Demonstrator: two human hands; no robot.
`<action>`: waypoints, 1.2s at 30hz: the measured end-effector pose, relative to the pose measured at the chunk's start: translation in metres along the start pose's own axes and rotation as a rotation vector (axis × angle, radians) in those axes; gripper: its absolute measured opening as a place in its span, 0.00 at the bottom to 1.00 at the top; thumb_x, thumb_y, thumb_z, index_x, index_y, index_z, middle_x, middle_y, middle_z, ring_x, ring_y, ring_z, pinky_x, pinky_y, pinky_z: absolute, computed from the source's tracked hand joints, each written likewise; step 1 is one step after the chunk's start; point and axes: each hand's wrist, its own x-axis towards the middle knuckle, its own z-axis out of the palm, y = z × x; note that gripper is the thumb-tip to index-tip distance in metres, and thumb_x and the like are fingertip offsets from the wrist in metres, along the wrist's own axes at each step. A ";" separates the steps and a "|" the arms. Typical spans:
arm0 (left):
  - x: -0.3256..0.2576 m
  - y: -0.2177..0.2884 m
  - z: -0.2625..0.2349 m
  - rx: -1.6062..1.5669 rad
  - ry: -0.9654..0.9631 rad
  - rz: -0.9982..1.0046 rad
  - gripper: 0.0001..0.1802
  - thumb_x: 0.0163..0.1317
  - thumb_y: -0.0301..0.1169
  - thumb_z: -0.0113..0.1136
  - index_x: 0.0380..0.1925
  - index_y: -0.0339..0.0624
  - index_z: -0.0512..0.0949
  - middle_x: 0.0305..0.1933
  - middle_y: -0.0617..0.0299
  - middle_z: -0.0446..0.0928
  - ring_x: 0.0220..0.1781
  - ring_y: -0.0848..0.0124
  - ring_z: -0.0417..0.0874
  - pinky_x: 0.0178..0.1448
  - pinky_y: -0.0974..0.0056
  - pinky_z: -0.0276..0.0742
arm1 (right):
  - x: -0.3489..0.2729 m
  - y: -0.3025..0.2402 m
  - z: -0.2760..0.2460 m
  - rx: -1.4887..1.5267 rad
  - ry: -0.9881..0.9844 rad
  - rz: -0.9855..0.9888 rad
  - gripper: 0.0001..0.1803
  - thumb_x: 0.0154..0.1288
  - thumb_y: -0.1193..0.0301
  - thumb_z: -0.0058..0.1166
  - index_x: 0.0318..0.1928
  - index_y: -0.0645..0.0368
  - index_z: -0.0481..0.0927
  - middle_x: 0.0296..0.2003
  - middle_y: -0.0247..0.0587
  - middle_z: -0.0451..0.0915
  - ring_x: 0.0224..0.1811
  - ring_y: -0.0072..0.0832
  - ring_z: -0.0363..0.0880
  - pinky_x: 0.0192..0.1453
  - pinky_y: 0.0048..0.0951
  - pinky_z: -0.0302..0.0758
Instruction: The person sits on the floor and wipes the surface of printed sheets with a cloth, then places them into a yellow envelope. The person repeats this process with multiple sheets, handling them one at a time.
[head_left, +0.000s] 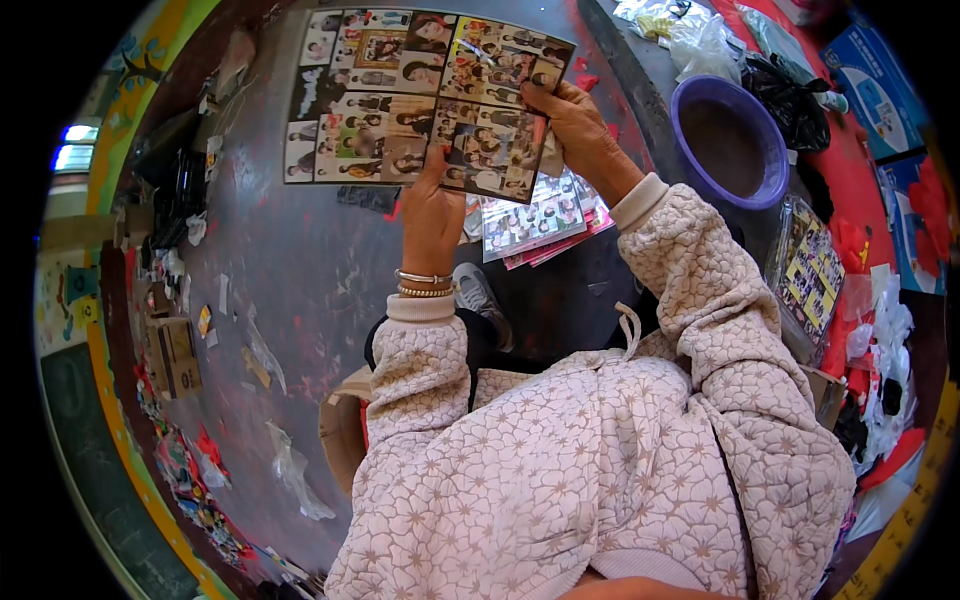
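A wide sheet (375, 110) printed with many small photos of people, laid out in panels with dark borders, is held up over the floor. My left hand (432, 230), with bracelets at the wrist, grips its lower edge near the middle, thumb on the front. At its right part, my right hand (590, 135) pinches the sheet between thumb and fingers. Something pale shows just below the right hand; I cannot make out what it is. Under the sheet lies a stack of similar photo sheets (535, 222), some with pink edges, partly hidden by it.
A purple basin (730, 140) stands at the right, beside plastic bags (700, 40) and a red cloth (850, 170). Another photo-printed bundle (812, 275) leans there. An opened cardboard box (343, 425) sits by my left side. Wrappers and scraps litter the left floor near a small carton (173, 357).
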 end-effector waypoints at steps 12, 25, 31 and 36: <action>0.017 -0.008 -0.009 -0.963 0.096 -0.262 0.13 0.63 0.33 0.48 0.41 0.34 0.70 0.42 0.58 0.74 0.47 0.69 0.74 0.56 0.62 0.68 | -0.028 0.020 0.023 -0.214 -0.304 0.222 0.22 0.52 0.61 0.58 0.43 0.65 0.74 0.38 0.38 0.77 0.35 0.23 0.75 0.45 0.23 0.70; 0.023 0.000 -0.020 -1.030 0.256 -0.174 0.12 0.64 0.33 0.47 0.41 0.35 0.70 0.41 0.58 0.74 0.48 0.66 0.74 0.57 0.57 0.68 | -0.037 0.002 0.004 -0.535 -0.401 0.481 0.11 0.56 0.66 0.55 0.34 0.62 0.77 0.26 0.33 0.77 0.25 0.21 0.75 0.30 0.21 0.71; 0.021 0.008 -0.027 -1.217 0.216 -0.232 0.20 0.66 0.37 0.41 0.51 0.33 0.63 0.52 0.50 0.69 0.54 0.58 0.70 0.60 0.50 0.64 | -0.040 -0.056 0.037 -0.201 -0.189 0.051 0.07 0.61 0.70 0.49 0.36 0.61 0.74 0.28 0.36 0.77 0.27 0.21 0.77 0.32 0.23 0.75; 0.024 -0.003 -0.015 -1.351 -0.055 -0.352 0.22 0.66 0.40 0.38 0.51 0.32 0.62 0.54 0.47 0.67 0.56 0.55 0.68 0.60 0.47 0.63 | -0.040 -0.015 0.087 -1.138 -0.251 -1.060 0.08 0.50 0.76 0.55 0.33 0.56 0.74 0.31 0.37 0.76 0.27 0.28 0.77 0.28 0.26 0.74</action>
